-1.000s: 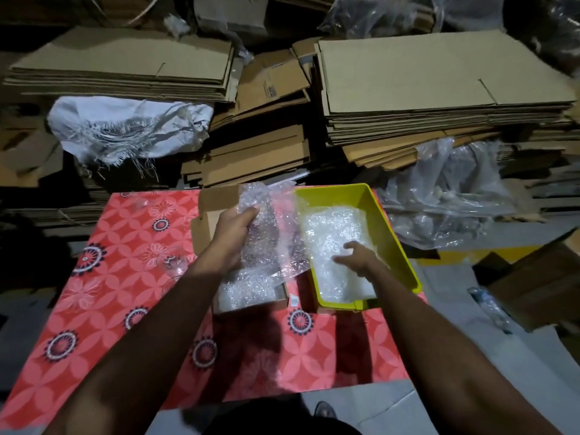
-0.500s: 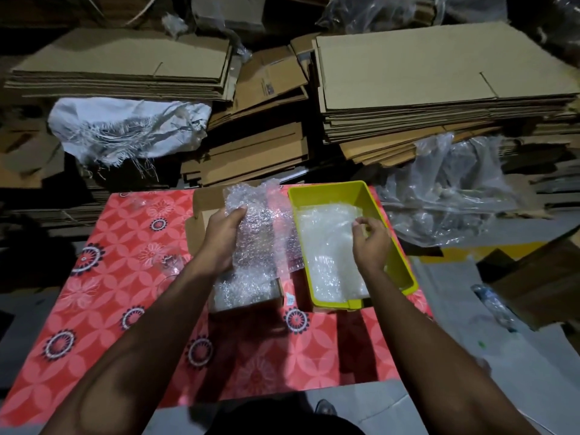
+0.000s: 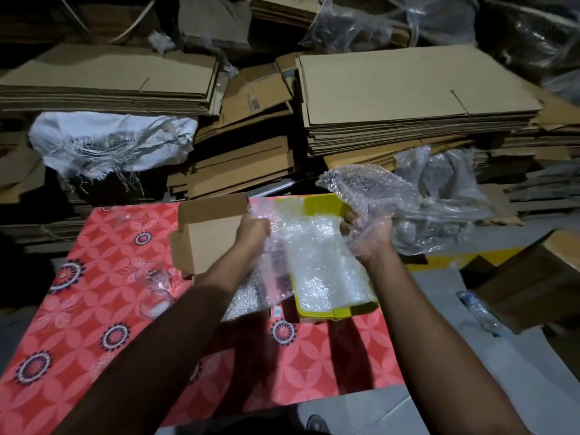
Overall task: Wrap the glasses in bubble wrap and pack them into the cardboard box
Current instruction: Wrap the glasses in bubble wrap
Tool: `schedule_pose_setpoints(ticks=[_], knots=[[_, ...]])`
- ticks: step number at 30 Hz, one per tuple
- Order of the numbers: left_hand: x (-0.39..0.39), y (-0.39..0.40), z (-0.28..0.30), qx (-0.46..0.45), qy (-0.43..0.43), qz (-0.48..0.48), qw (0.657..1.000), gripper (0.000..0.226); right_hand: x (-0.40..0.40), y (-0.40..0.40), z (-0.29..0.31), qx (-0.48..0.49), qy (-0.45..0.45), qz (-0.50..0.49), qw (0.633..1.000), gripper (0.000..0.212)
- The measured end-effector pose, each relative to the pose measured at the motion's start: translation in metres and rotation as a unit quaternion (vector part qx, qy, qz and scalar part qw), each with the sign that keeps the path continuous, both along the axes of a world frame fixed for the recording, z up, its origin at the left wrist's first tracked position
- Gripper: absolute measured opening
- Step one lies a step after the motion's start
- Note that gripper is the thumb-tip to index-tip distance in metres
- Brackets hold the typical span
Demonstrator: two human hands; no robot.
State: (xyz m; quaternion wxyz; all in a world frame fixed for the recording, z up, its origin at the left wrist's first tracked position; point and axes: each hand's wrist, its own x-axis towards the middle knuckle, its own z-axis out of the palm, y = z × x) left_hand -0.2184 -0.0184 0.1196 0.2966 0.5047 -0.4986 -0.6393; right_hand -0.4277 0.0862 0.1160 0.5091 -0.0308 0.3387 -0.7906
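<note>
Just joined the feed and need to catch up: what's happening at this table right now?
A person is handling bubble wrap over a red patterned tablecloth. The left hand holds one sheet of bubble wrap beside the open cardboard box, while the right hand lifts another sheet out of the yellow tray. Clear glasses lie unwrapped on the cloth, left of the box.

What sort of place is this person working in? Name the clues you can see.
Probably a packing or storage room. Stacks of flattened cardboard fill the background, clear plastic bags lie beside them, and both hands hold bubble wrap over a yellow tray on a patterned table.
</note>
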Motion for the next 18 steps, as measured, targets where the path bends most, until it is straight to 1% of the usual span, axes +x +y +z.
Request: schedule_pose_setpoints(ticks=[1, 2, 3, 5, 6, 7, 8, 9, 10, 11, 12, 13, 14, 15, 16, 17, 18], knots=[[-0.010, 0.003, 0.001, -0.017, -0.026, -0.016, 0.999, 0.024, -0.003, 0.002, 0.001, -0.005, 0.024, 0.037, 0.999, 0.021], [-0.021, 0.006, 0.000, -0.024, -0.045, -0.033, 0.998, 0.036, -0.003, 0.005, 0.003, -0.003, 0.050, 0.055, 0.997, 0.021], [-0.029, 0.010, -0.001, -0.024, -0.068, -0.054, 0.996, 0.050, -0.002, 0.008, 0.007, 0.015, 0.074, 0.063, 0.995, 0.025], [-0.039, 0.015, -0.007, 0.001, -0.077, -0.116, 0.990, 0.070, 0.003, 0.008, 0.024, 0.103, 0.122, 0.053, 0.986, 0.038], [-0.042, 0.015, -0.012, 0.014, -0.073, -0.147, 0.986, 0.081, 0.008, 0.006, 0.031, 0.149, 0.150, 0.041, 0.976, 0.039], [-0.042, 0.016, -0.015, 0.018, -0.075, -0.171, 0.982, 0.095, 0.012, 0.004, 0.033, 0.172, 0.168, 0.041, 0.970, 0.034], [-0.041, 0.017, -0.018, 0.000, -0.094, -0.183, 0.979, 0.107, 0.014, 0.002, 0.035, 0.180, 0.177, 0.054, 0.966, 0.028], [-0.038, 0.019, -0.019, -0.029, -0.110, -0.184, 0.976, 0.114, 0.017, 0.001, 0.032, 0.185, 0.184, 0.061, 0.963, 0.026], [-0.035, 0.019, -0.018, -0.044, -0.097, -0.172, 0.979, 0.111, 0.020, 0.000, 0.030, 0.193, 0.189, 0.065, 0.961, 0.023], [-0.030, 0.019, -0.018, -0.041, -0.055, -0.155, 0.986, 0.101, 0.025, 0.000, 0.025, 0.194, 0.187, 0.070, 0.960, 0.022], [-0.025, 0.022, -0.014, -0.022, 0.008, -0.143, 0.989, 0.087, 0.032, 0.002, 0.023, 0.188, 0.177, 0.077, 0.963, 0.023], [-0.021, 0.023, -0.013, 0.003, 0.064, -0.145, 0.987, 0.081, 0.040, 0.002, 0.022, 0.183, 0.168, 0.075, 0.966, 0.024], [-0.016, 0.023, -0.012, 0.018, 0.099, -0.154, 0.983, 0.080, 0.049, 0.001, 0.021, 0.180, 0.164, 0.072, 0.967, 0.024], [-0.013, 0.022, -0.013, 0.023, 0.112, -0.162, 0.980, 0.080, 0.055, -0.002, 0.016, 0.179, 0.164, 0.069, 0.967, 0.023], [-0.011, 0.022, -0.012, 0.016, 0.123, -0.157, 0.980, 0.074, 0.062, -0.004, 0.012, 0.178, 0.166, 0.077, 0.967, 0.021], [-0.010, 0.023, -0.010, 0.001, 0.126, -0.142, 0.982, 0.058, 0.067, -0.006, 0.008, 0.190, 0.176, 0.087, 0.962, 0.020], [-0.010, 0.024, -0.006, -0.026, 0.118, -0.113, 0.986, 0.036, 0.070, -0.008, 0.004, 0.209, 0.187, 0.097, 0.955, 0.019]])
